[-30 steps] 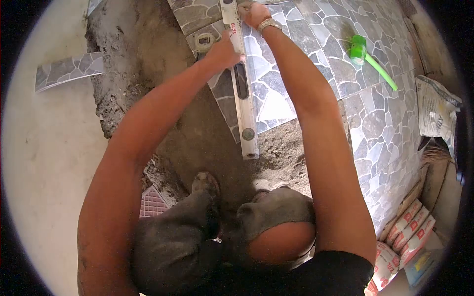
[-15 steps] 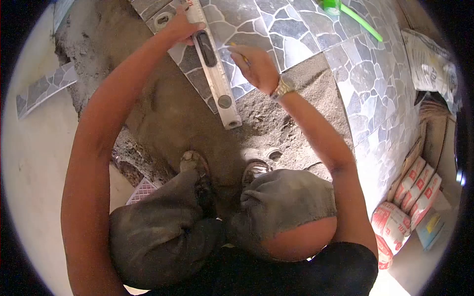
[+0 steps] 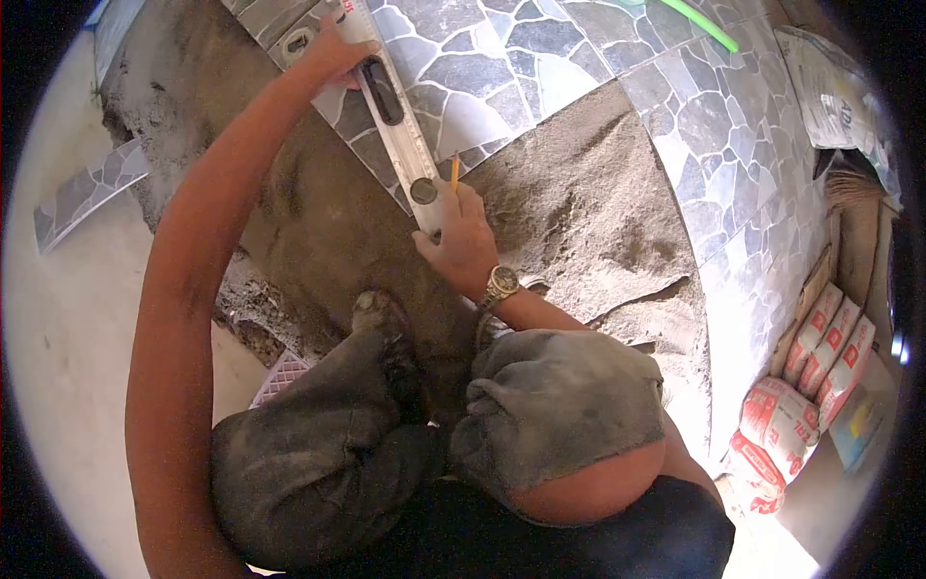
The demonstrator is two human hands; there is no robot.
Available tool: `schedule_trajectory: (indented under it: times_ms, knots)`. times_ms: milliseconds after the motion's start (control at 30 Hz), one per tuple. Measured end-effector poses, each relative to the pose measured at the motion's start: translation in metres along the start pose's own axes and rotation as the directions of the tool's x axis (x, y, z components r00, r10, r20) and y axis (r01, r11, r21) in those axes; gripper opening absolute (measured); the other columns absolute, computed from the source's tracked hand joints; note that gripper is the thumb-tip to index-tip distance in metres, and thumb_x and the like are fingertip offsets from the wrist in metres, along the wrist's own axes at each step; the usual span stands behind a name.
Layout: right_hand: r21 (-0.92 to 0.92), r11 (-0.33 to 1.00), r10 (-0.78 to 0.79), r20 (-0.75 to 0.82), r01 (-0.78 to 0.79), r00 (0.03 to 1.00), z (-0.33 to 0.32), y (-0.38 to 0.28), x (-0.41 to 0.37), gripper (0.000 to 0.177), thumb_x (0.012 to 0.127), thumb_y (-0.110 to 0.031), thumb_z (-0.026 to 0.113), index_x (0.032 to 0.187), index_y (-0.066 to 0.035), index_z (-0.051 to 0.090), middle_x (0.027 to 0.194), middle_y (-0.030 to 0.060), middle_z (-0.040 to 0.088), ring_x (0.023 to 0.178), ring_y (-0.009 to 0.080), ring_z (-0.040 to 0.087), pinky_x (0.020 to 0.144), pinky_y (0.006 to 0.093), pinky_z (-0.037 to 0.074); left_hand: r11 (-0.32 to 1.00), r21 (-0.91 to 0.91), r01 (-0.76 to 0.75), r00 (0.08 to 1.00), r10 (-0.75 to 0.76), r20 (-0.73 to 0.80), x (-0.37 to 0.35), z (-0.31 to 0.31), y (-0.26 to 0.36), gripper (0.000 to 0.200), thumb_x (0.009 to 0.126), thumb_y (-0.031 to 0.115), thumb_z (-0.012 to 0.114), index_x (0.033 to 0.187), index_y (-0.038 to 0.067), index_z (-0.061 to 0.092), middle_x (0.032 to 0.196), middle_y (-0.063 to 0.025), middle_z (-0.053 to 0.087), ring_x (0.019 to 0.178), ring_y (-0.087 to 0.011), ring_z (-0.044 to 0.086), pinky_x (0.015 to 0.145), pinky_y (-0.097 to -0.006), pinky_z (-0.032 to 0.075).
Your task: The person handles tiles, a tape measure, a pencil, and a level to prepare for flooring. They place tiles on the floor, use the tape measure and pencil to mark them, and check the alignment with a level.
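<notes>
A long aluminium spirit level (image 3: 391,111) lies across a loose stone-pattern tile (image 3: 453,87) set on grey mortar. My left hand (image 3: 333,53) presses down on the far part of the level. My right hand (image 3: 461,236) rests at the level's near end and holds a yellow pencil (image 3: 454,172) whose tip points at the tile's near edge. A metal watch (image 3: 502,285) is on my right wrist. I am squatting, with both knees and feet below the hands.
Laid stone-pattern tiles (image 3: 733,135) cover the floor to the right, with bare mortar bed (image 3: 579,222) between. A green hose (image 3: 704,24) lies at the top. A cut tile strip (image 3: 87,188) lies at left. Stacked cement bags (image 3: 820,367) stand at right.
My right hand has moved down from above the tile to the near end of the level, pencil in it. The view has shifted slightly; my left hand keeps pressing the level.
</notes>
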State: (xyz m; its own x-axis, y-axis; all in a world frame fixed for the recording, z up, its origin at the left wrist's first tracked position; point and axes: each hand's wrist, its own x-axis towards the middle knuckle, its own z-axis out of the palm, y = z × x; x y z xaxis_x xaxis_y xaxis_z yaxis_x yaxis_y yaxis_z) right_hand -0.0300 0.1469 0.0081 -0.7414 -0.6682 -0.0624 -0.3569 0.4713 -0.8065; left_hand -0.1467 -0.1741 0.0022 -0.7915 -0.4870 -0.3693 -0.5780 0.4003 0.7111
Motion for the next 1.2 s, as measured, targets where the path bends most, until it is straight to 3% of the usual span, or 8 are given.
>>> schedule_trajectory:
  times_ms: [67,333,667,767,1200]
  knots:
    - [-0.020,1.000,0.001,-0.004,-0.001,1.000,0.001,-0.001,0.000,0.072,0.072,-0.016,0.075,0.133,0.000,0.040,0.120,0.0235,0.046,0.111,0.0412,0.046,0.096,0.0465,0.041,0.992,-0.115,0.049,0.998,-0.045,0.040,-0.005,0.000,0.001,0.090,0.080,0.024,0.076,0.145,0.012,0.016,0.138,-0.0177,0.039,0.116,-0.0344,0.054,0.070,-0.0488,0.062]
    - [-0.021,1.000,0.000,0.000,0.000,1.000,-0.002,-0.006,0.000,0.073,0.073,-0.016,0.075,0.134,0.001,0.039,0.120,0.0233,0.045,0.110,0.0408,0.046,0.096,0.0464,0.042,0.988,-0.053,0.143,0.986,-0.137,0.096,-0.033,-0.006,0.038,0.109,0.068,0.032,0.086,0.146,0.012,0.013,0.137,-0.0176,0.040,0.116,-0.0362,0.053,0.076,-0.0550,0.058]
    - [0.006,1.000,-0.002,-0.015,0.002,1.000,0.003,-0.004,-0.002,0.074,0.072,-0.017,0.076,0.134,0.000,0.039,0.119,0.0233,0.045,0.110,0.0412,0.046,0.094,0.0464,0.043,0.999,0.031,-0.010,0.986,0.005,0.168,-0.016,-0.008,0.017,0.116,0.067,0.034,0.086,0.147,0.006,0.007,0.139,-0.0191,0.037,0.120,-0.0367,0.050,0.076,-0.0531,0.059]
    - [0.007,1.000,-0.004,-0.018,0.004,1.000,0.002,-0.003,-0.001,0.074,0.072,-0.017,0.076,0.134,0.000,0.039,0.119,0.0234,0.045,0.110,0.0412,0.047,0.094,0.0465,0.043,0.996,0.046,0.073,0.987,-0.079,0.137,-0.021,-0.005,0.031,0.117,0.067,0.034,0.086,0.147,0.007,0.006,0.140,-0.0190,0.036,0.120,-0.0365,0.051,0.075,-0.0531,0.059]
    - [0.000,1.000,0.011,0.001,-0.011,1.000,-0.001,-0.005,-0.001,0.071,0.075,-0.017,0.072,0.135,0.001,0.038,0.122,0.0253,0.044,0.115,0.0425,0.045,0.097,0.0471,0.041,0.999,0.018,0.036,0.989,-0.039,0.145,-0.015,-0.006,0.009,0.118,0.066,0.036,0.087,0.149,0.012,0.007,0.142,-0.0179,0.034,0.122,-0.0371,0.048,0.079,-0.0551,0.058]
